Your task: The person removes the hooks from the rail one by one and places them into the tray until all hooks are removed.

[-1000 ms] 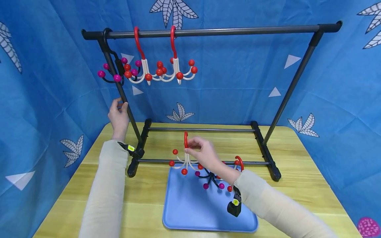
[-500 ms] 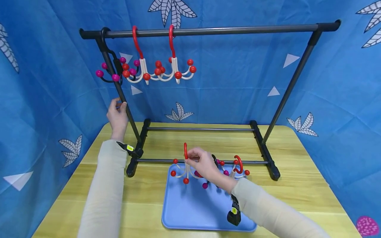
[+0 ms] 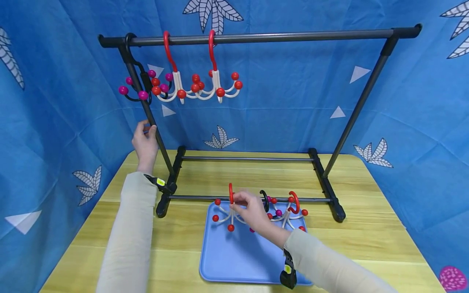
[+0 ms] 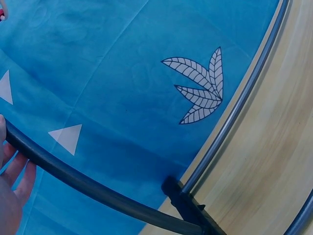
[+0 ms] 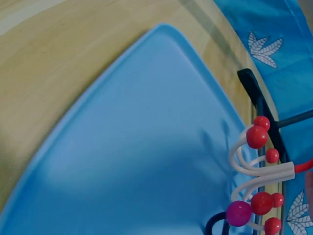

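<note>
Your right hand (image 3: 250, 208) pinches a red-and-white hanger (image 3: 231, 197) at the neck, thumb against fingers, hook up, at lower centre of the frame, over the back left part of the blue tray (image 3: 234, 262). Your left hand (image 3: 144, 143) is curled round the rack's left post (image 3: 161, 145), left of centre.

Principal risk: snagging. In the right wrist view, a magenta ball (image 5: 238, 213) overlaps the held hanger's red balls; whether they touch cannot be told. If the arms are interlocked, lifting could drag the black-hooked hanger (image 3: 265, 202) along, and perhaps the red-hooked hanger (image 3: 294, 203) at its right.

Second risk: the front crossbar (image 3: 198, 197) lies close behind the tray; an arm carried low could catch it and jolt the rack. Your left hand's grip should limit that; easing it would remove the safeguard.

Third risk: the pinch is narrow, so an off-centre knock could twist the hanger. Should it slip, its balls would probably strike the tray or roll it onto the surface (image 3: 176, 252)
</note>
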A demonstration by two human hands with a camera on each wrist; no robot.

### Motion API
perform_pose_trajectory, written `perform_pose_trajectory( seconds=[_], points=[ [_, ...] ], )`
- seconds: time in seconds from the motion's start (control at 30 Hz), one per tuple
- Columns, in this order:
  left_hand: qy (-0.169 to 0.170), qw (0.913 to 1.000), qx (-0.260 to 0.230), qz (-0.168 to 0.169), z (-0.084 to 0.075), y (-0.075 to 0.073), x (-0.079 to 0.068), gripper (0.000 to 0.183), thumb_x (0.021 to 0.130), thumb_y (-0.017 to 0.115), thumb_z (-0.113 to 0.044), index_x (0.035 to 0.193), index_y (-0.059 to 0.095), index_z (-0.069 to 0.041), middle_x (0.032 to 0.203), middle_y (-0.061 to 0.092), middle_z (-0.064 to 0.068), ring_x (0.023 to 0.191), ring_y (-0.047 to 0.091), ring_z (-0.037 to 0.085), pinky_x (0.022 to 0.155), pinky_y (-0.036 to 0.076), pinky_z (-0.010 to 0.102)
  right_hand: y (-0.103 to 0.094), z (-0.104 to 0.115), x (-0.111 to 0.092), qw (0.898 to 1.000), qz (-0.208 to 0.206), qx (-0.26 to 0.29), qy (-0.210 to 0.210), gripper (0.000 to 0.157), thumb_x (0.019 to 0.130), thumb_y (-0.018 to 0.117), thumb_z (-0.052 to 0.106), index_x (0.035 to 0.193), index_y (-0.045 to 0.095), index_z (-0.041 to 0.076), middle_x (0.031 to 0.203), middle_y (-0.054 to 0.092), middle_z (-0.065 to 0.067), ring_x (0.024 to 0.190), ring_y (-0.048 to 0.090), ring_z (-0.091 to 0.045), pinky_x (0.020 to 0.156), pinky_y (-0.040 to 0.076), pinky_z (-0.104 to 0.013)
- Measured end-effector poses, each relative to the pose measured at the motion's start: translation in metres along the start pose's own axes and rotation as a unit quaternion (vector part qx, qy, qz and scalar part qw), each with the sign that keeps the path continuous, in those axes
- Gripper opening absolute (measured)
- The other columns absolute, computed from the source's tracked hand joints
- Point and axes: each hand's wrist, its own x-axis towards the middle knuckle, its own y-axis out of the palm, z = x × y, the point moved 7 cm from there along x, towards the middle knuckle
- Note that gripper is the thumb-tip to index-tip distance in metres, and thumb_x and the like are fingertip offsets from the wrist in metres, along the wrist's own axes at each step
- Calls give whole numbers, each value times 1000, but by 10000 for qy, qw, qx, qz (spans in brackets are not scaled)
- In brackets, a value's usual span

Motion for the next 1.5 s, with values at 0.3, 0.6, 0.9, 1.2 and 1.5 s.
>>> perform_pose_trajectory(
  seconds=[0.3,0.6,0.9,1.2,1.5],
  points=[
    [-83,10000,5,10,1,1,-1,37,94,46,-31,124,51,-9,118,57,14,105,54,27,89,44,38,1,-6,-9,9999,60,-86,-49,13,78,70,7,90,65,8,90,63,-1,86,64,-17,78,52,-26],
    [-28,10000,30,-39,2,-1,0,37,94,47,-31,124,51,-9,119,56,13,106,54,28,90,44,38,5,-6,-16,9983,250,-469,-221,15,76,72,8,88,65,13,96,62,-1,90,63,-21,77,53,-39],
    [36,10000,-12,-83,0,-1,-2,35,93,48,-28,123,52,-9,117,56,14,104,54,29,89,43,38,1,-5,-18,9972,393,-629,-30,20,78,70,12,97,63,13,97,63,0,92,63,-23,80,52,-35],
    [-22,10000,-24,-80,-2,-1,-3,33,94,48,-25,123,51,-9,118,56,13,106,54,27,90,44,36,-8,1,-20,9971,221,-718,-124,31,77,71,7,106,60,12,102,63,-4,93,63,-26,81,51,-39],
    [-87,9999,8,-57,2,-1,-3,33,94,48,-25,122,52,-8,117,56,13,105,54,27,90,44,36,-24,23,-18,9951,157,-866,-444,31,81,68,12,109,57,13,102,59,2,95,61,-17,80,51,-35]
  ],
)
